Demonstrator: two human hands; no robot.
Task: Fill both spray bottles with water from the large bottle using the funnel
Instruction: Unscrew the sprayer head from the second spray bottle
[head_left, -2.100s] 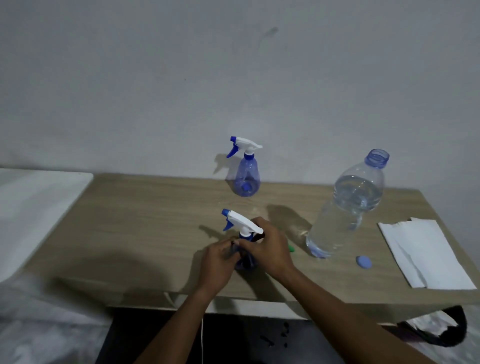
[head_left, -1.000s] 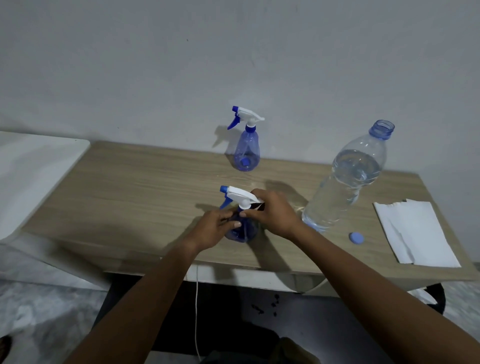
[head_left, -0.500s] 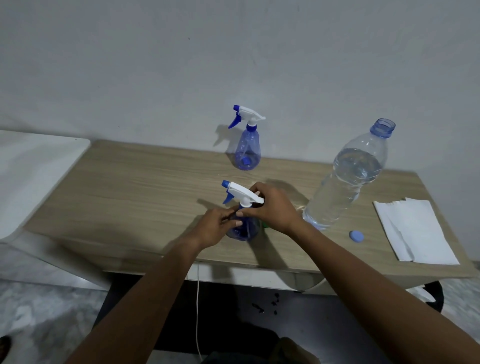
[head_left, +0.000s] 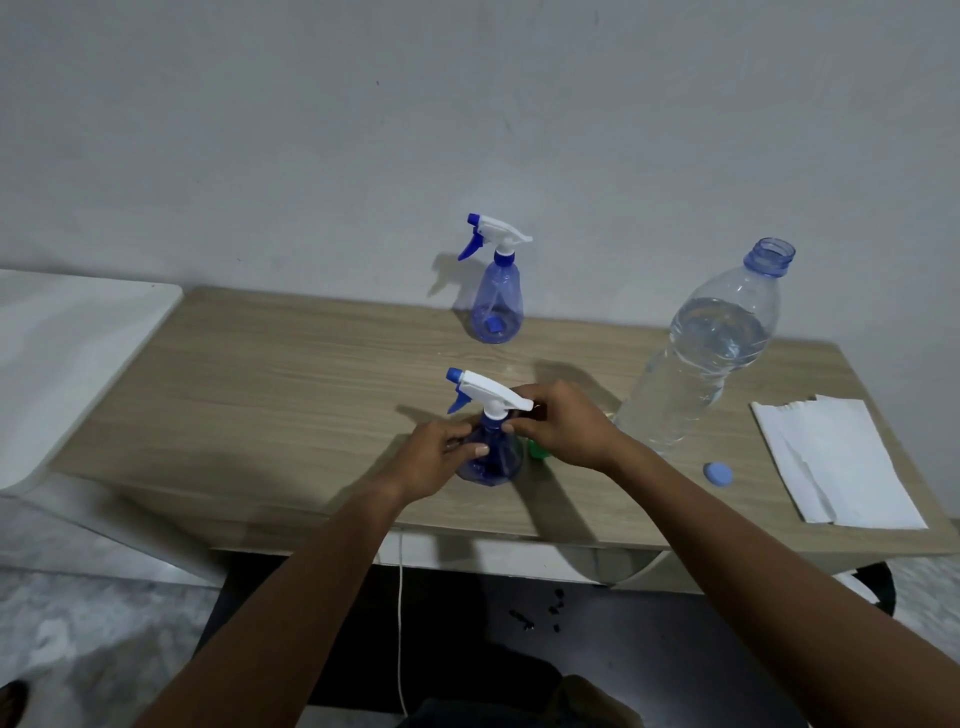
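Head view: both my forearms reach in from the near edge of the wooden table and meet at the near spray bottle, close to that edge. My left hand wraps its blue body; my right hand pinches the collar under the white trigger head. A bit of green funnel shows beneath my right palm. The 2nd spray bottle stands at the far edge, the uncapped large bottle toward the right, its blue cap beside the white paper. No readable writing.
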